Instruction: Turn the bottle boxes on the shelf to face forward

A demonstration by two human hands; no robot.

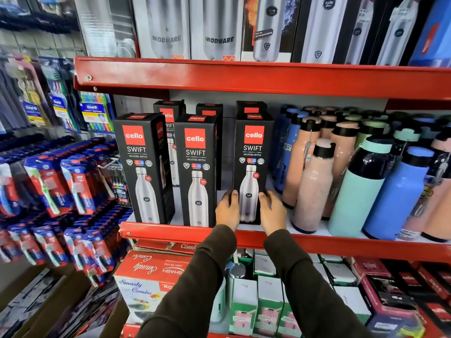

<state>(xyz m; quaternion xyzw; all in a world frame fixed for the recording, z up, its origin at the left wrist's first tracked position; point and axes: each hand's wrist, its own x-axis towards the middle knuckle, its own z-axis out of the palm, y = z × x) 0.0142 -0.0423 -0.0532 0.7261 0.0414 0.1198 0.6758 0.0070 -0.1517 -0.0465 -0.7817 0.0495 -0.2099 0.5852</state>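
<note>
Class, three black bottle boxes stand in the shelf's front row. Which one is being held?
The rightmost box, beside the loose pink bottles: the left hand and right hand grip its lower sides. Nothing touches the other two.

Boxes (252,164) black, red logo squares, silver bottle prints. Shelf (244,79) red. Bottles (358,184) pink, mint, blue, black caps. Sleeves (195,289) dark brown.

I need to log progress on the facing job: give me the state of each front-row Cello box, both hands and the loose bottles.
Left Cello box: upright, angled, side panel showing.
Middle Cello box: upright, front panel forward.
Right Cello box: upright, front forward, gripped at its base.
Left hand: on that box's left lower edge.
Right hand: on its right lower edge.
Loose bottles: upright, capped.
</note>
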